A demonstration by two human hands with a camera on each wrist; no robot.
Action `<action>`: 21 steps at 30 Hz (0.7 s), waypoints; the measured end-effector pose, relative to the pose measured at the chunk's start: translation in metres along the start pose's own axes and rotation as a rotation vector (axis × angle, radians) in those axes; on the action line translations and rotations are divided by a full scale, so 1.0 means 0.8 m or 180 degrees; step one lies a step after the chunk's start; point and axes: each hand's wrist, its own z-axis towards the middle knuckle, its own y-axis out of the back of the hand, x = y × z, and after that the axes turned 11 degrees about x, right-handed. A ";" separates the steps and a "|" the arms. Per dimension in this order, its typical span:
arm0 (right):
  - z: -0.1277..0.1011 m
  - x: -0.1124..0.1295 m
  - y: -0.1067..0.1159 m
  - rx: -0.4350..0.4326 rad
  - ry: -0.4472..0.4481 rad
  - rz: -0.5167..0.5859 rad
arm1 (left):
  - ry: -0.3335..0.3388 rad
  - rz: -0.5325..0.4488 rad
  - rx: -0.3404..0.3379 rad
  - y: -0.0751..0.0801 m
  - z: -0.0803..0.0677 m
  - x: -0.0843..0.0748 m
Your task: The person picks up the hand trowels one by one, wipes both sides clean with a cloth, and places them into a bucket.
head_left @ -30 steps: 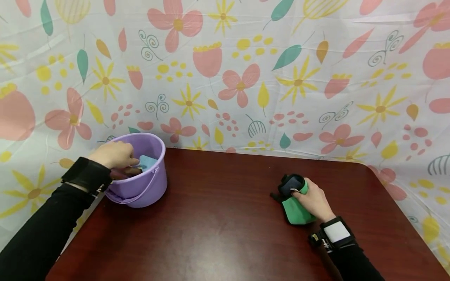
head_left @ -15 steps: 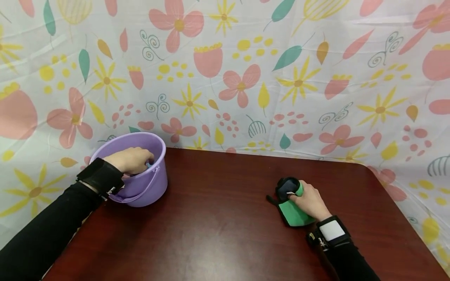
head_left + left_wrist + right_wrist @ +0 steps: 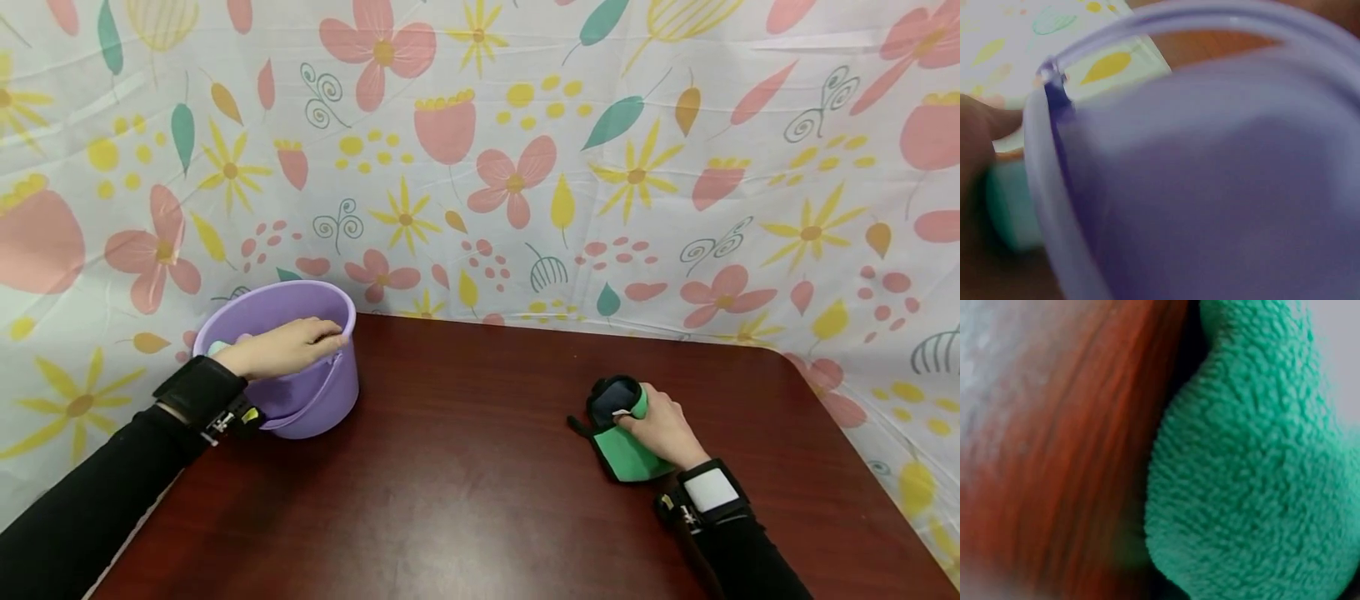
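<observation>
Purple plastic bucket (image 3: 288, 367) stands on the counter (image 3: 465, 475) under the left hand (image 3: 281, 350), whose straight fingers now rest across its near rim, lifted out since before. Right hand (image 3: 663, 429) grips the green cloth (image 3: 626, 450) around a dark object, largely hidden.

The head view looks forward and down across the table (image 3: 480, 467) toward its far edge. The left wrist view sits very close against the bucket (image 3: 1210, 187), blurred; the head view shares this bucket (image 3: 315, 392). The right wrist view presses close to the green cloth (image 3: 1254, 481), shared with the head view (image 3: 626, 454).
</observation>
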 end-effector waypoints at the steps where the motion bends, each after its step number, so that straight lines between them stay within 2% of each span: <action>1: -0.001 -0.001 0.001 0.0001 0.0000 0.0009 | 0.0086 -0.0023 -0.0034 -0.002 0.000 -0.002; 3: -0.002 -0.003 0.002 -0.0016 0.0021 0.0023 | 0.0228 0.0000 -0.0079 -0.006 0.001 -0.006; 11: -0.010 -0.005 0.011 0.0088 0.0108 0.0086 | 0.0460 0.0727 -0.0468 -0.010 0.002 -0.023; 15: -0.020 0.000 0.025 0.0108 0.0168 0.0087 | 0.0340 0.0914 -0.0628 -0.011 0.004 -0.042; 21: -0.030 0.027 0.054 -0.0033 0.0219 0.0077 | 0.0010 0.0820 -0.0896 -0.010 0.016 -0.078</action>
